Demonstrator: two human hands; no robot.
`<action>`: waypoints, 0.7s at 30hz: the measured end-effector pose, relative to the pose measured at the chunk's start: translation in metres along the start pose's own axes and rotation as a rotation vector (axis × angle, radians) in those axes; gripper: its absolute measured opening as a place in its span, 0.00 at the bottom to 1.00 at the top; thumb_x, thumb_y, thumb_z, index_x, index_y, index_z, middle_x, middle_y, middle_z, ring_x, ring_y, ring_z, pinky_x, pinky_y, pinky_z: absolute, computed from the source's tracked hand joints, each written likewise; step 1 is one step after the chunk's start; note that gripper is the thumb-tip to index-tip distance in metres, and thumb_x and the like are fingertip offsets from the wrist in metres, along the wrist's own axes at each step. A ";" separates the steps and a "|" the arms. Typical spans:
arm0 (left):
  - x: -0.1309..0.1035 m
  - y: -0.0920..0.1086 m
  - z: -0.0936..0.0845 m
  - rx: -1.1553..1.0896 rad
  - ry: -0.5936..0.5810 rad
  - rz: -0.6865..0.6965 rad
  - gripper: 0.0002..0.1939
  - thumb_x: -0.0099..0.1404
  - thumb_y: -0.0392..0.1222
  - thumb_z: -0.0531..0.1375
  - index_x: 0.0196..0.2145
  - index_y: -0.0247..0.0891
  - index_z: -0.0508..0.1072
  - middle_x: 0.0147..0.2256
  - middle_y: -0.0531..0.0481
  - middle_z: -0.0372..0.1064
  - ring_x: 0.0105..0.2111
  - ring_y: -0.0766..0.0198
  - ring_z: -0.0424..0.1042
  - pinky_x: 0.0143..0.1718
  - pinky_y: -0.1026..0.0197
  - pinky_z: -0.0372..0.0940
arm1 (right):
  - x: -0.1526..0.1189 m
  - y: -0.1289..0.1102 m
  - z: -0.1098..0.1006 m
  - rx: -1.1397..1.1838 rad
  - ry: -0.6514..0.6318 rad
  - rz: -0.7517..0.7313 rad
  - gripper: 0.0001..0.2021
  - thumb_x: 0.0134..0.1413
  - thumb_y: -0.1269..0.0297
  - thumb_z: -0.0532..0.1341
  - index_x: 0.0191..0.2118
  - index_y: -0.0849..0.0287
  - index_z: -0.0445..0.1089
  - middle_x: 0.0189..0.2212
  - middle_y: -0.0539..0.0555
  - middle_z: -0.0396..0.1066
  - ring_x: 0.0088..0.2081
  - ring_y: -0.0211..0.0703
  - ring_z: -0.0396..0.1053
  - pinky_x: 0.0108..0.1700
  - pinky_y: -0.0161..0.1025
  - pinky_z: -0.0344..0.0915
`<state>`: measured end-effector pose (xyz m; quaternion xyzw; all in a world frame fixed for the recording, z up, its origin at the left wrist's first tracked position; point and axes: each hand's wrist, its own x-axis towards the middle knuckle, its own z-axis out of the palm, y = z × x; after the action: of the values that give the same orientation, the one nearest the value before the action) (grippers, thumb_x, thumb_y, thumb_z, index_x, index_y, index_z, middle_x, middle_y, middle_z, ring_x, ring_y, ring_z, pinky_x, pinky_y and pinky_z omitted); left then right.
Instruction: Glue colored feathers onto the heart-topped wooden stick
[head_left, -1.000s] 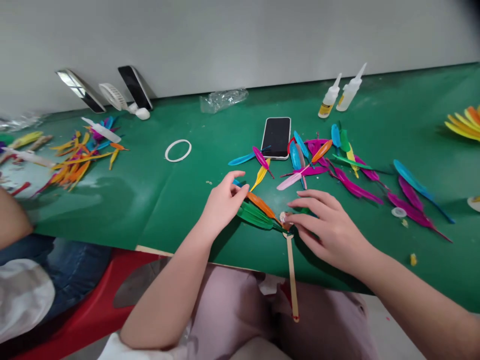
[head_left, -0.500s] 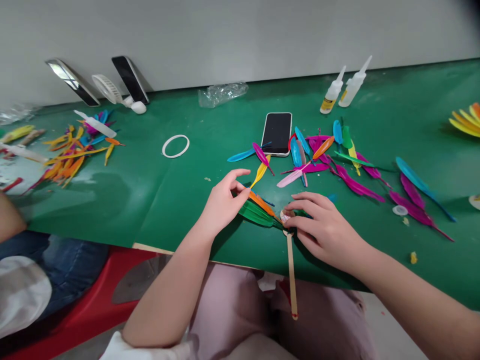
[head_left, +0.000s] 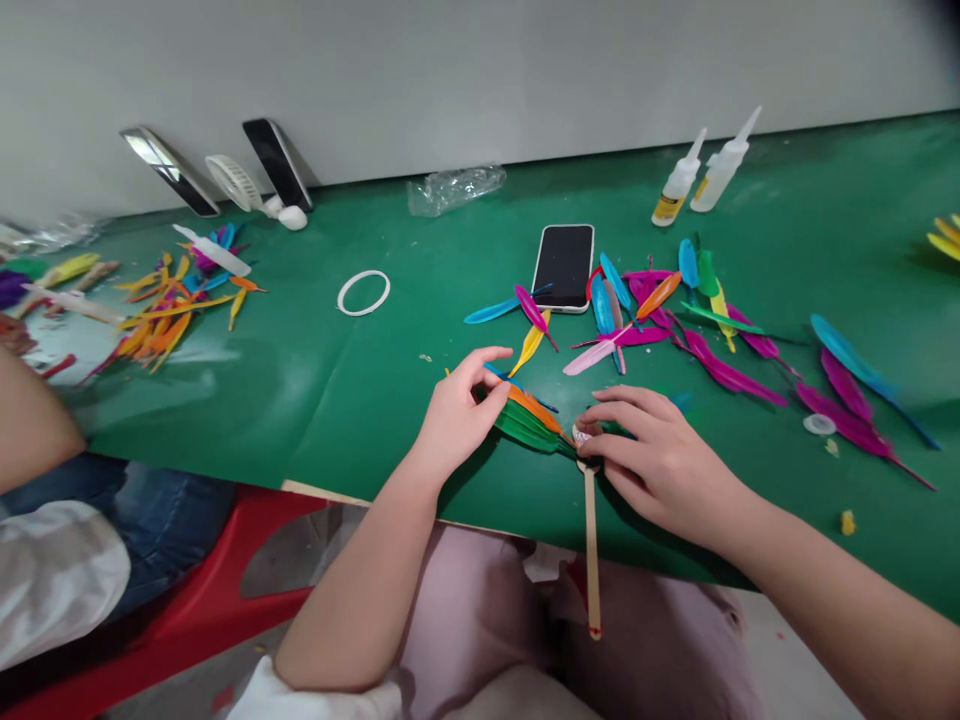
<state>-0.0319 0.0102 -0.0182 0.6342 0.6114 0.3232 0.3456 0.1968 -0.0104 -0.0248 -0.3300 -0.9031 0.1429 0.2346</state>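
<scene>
My left hand (head_left: 469, 405) pinches the outer end of an orange feather (head_left: 534, 405) between thumb and fingers. This feather lies along the upper edge of several green feathers (head_left: 529, 430), which fan out leftward from the top of a flat wooden stick (head_left: 592, 550). At the stick's head is a small round piece with a shiny clear centre (head_left: 580, 436). My right hand (head_left: 649, 450) curls over that piece, fingertips pressing on it and the feather roots. The right fingers partly hide the joint. The stick's lower end sticks out past the table edge.
Loose coloured feathers (head_left: 731, 370) lie around a phone (head_left: 564, 265). Two glue bottles (head_left: 675, 192) stand at the back. A white ring (head_left: 364, 293) and crumpled clear plastic (head_left: 457, 188) lie further left. Another person's arm (head_left: 37, 415) rests at the left, near more feathers (head_left: 169, 320).
The view has shifted, so the whole table appears a little further right. The orange feather now lies closer against the green feathers. Both hands keep nearly the same positions.
</scene>
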 end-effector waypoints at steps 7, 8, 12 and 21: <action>0.000 0.002 0.002 0.021 0.013 -0.012 0.15 0.63 0.42 0.52 0.48 0.44 0.65 0.28 0.54 0.70 0.26 0.68 0.64 0.28 0.64 0.56 | 0.000 -0.001 -0.001 -0.003 -0.001 0.002 0.10 0.51 0.73 0.54 0.35 0.58 0.71 0.40 0.56 0.69 0.51 0.51 0.58 0.50 0.52 0.59; 0.000 0.002 0.003 0.023 0.014 -0.024 0.15 0.64 0.43 0.51 0.49 0.44 0.64 0.28 0.54 0.70 0.26 0.68 0.64 0.27 0.64 0.56 | 0.000 -0.001 -0.001 -0.001 -0.002 0.001 0.09 0.52 0.73 0.54 0.35 0.58 0.71 0.40 0.56 0.69 0.51 0.51 0.58 0.50 0.52 0.59; 0.004 0.000 0.005 0.040 0.045 -0.059 0.16 0.64 0.44 0.51 0.50 0.45 0.63 0.29 0.53 0.71 0.26 0.67 0.66 0.27 0.63 0.57 | 0.000 -0.001 0.000 0.005 -0.003 0.001 0.09 0.52 0.73 0.54 0.34 0.58 0.71 0.40 0.56 0.69 0.51 0.51 0.58 0.51 0.52 0.59; 0.016 0.001 0.007 -0.058 -0.002 -0.049 0.21 0.59 0.41 0.58 0.50 0.44 0.62 0.28 0.54 0.71 0.26 0.68 0.65 0.30 0.63 0.59 | -0.002 0.002 0.000 0.015 -0.020 0.000 0.10 0.51 0.74 0.54 0.36 0.57 0.71 0.41 0.56 0.69 0.52 0.51 0.58 0.51 0.52 0.60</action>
<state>-0.0247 0.0255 -0.0217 0.6091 0.6167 0.3317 0.3723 0.1987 -0.0103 -0.0263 -0.3269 -0.9042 0.1532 0.2283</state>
